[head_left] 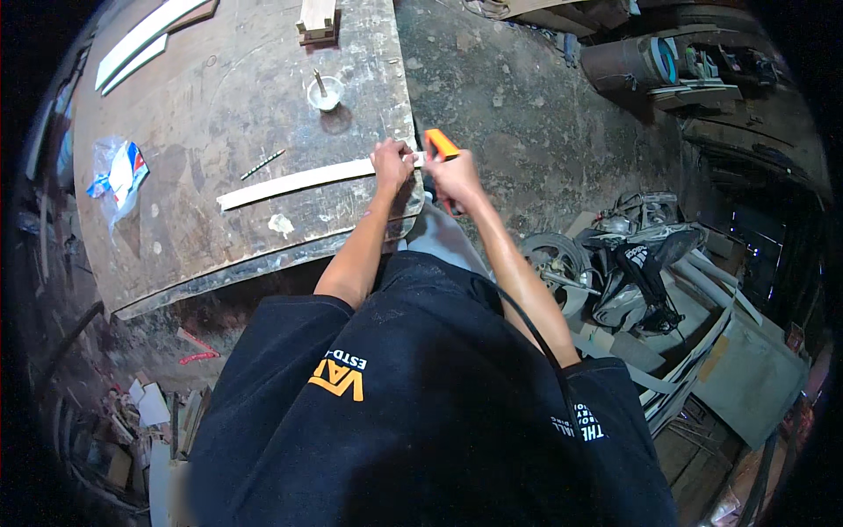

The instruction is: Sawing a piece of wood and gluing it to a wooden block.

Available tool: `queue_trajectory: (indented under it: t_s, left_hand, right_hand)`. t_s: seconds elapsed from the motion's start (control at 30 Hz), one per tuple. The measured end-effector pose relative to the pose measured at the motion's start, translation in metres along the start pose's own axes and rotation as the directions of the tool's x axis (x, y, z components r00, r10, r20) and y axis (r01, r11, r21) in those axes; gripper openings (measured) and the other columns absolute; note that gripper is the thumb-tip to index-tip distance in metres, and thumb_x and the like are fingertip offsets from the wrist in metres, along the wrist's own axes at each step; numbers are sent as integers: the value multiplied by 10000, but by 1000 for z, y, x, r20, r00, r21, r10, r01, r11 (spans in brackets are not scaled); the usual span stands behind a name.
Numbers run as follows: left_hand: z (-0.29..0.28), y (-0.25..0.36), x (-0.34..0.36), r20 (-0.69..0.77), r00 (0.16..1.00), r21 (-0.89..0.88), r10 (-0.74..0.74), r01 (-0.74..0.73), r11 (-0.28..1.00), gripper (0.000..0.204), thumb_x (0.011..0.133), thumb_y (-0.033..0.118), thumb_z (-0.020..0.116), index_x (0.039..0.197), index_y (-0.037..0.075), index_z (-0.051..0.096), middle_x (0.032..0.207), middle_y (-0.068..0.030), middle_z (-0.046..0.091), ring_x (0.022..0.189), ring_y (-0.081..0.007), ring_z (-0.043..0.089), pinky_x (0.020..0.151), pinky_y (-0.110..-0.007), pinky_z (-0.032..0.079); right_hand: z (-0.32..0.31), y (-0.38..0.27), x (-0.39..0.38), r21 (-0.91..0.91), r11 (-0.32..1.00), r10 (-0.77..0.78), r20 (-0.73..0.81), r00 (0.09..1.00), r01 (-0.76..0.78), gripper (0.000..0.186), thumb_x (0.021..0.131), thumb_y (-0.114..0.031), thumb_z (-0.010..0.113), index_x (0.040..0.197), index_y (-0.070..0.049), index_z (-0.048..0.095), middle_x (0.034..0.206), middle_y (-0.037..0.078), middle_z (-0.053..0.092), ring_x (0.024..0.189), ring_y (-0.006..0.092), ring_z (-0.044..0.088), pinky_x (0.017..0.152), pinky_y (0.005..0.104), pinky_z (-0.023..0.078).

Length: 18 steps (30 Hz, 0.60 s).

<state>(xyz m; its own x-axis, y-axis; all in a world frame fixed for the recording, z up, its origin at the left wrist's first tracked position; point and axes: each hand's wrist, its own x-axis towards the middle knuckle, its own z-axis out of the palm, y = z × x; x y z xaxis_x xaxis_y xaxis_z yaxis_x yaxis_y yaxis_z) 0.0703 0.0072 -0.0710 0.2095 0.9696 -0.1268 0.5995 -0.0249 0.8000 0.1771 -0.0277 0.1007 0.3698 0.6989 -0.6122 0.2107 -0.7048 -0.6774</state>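
Note:
A long, thin white strip [299, 183] lies across the worktable, and its right end reaches the table's right edge. My left hand [392, 164] is closed over the strip near that end, pressing it against the tabletop. Just beyond the edge, my right hand [457, 178] grips an orange-and-black handle [442, 143], which looks like that of a handsaw. The blade is mostly hidden by my hand and the table edge. Above the strip's middle lies a striped pencil [262, 164].
On the worktable [202, 105] stand a white cup [324, 92] with a brush-like stick and a wooden block [317, 19]. A plastic bag [119, 180] lies left; more white strips [145, 44] lie at the far left. Bags and a wheel [558, 263] sit on the right.

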Motion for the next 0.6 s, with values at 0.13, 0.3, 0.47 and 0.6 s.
queue_trajectory:
  t_s: [0.13, 0.3, 0.47, 0.6]
  left_hand:
    - [5, 4, 4, 24, 999, 17, 25, -26, 1000, 174, 699, 248, 801, 742, 104, 714, 829, -90, 614, 886, -318, 567, 791, -463, 425]
    - [1, -9, -3, 31, 999, -21, -21, 21, 1000, 191, 705, 272, 814, 750, 108, 727, 844, -97, 625, 894, -319, 581, 810, -472, 436]
    - [1, 11, 0, 15, 999, 15, 32, -32, 999, 159, 715, 247, 780, 756, 102, 730, 856, -111, 628, 922, -331, 584, 831, -481, 435]
    - [-2, 6, 2, 35, 999, -24, -39, 40, 999, 146, 711, 239, 777, 746, 106, 727, 866, -115, 629, 934, -337, 586, 839, -483, 428]
  right_hand:
    - [34, 26, 16, 0, 966, -255, -126, 959, 257, 210, 795, -126, 707, 653, -32, 585, 526, 6, 538, 429, 89, 480, 407, 305, 371]
    - [-4, 32, -6, 136, 990, -31, 57, 998, 23, 235, 791, -69, 693, 618, -61, 534, 503, -7, 503, 429, 96, 488, 398, 314, 368]
    - [13, 30, 21, 63, 980, -184, -91, 979, 190, 259, 776, -90, 702, 574, -49, 544, 532, -2, 538, 461, 92, 500, 430, 317, 392]
    - [1, 52, -4, 96, 975, -196, -43, 980, 199, 271, 783, -96, 709, 584, -57, 530, 517, 14, 532, 394, 111, 476, 381, 309, 373]
